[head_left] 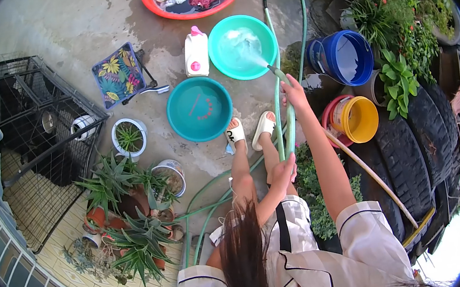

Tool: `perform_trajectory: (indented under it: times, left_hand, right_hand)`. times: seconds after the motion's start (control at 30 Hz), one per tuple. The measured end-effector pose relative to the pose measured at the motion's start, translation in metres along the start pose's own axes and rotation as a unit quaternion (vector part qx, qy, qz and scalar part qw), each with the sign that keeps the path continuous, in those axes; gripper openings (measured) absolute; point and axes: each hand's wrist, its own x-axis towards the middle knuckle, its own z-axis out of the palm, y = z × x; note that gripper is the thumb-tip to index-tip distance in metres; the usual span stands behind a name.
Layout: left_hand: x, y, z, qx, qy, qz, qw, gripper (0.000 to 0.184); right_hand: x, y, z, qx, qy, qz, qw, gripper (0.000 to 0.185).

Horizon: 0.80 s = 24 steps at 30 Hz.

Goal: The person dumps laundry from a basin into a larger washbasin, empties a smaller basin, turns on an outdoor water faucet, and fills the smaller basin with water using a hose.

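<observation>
My right hand is closed around a green garden hose near its nozzle end. Water sprays from the hose tip into a light turquoise basin, where the water looks churned and whitish. Lower on the same hose, my left hand is wrapped round it, close to my lap. Beside the turquoise basin stands a white jug with a pink cap. A darker teal basin sits just in front of my feet.
A red tub of wet clothes is at the top. A folding stool stands left, near a wire cage and potted aloes. To the right are a blue bucket, a yellow bucket and large tyres.
</observation>
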Motion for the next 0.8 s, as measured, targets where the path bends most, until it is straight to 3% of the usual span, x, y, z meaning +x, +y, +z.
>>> perform_trajectory:
  times: [0.07, 0.27, 0.37, 0.47, 0.8]
  left_hand:
    - [0.000, 0.000, 0.000, 0.002, 0.000, -0.002, 1.000, 0.044]
    - [0.000, -0.002, 0.002, -0.006, 0.015, 0.004, 1.000, 0.045]
    - [0.000, -0.003, 0.001, -0.008, 0.015, 0.010, 1.000, 0.046]
    - [0.000, -0.005, -0.001, -0.013, 0.014, 0.011, 1.000, 0.046]
    - [-0.005, 0.003, -0.008, -0.016, 0.010, 0.008, 1.000, 0.043]
  right_hand:
    - [-0.002, -0.003, -0.001, -0.003, 0.001, 0.003, 1.000, 0.058]
    - [0.002, 0.004, -0.001, 0.006, 0.015, 0.014, 1.000, 0.022]
    - [0.011, 0.014, -0.004, 0.021, -0.024, 0.007, 0.999, 0.033]
    - [0.013, 0.019, -0.001, 0.032, -0.023, 0.014, 0.999, 0.023]
    - [0.007, 0.015, 0.013, 0.037, -0.012, 0.008, 0.999, 0.019]
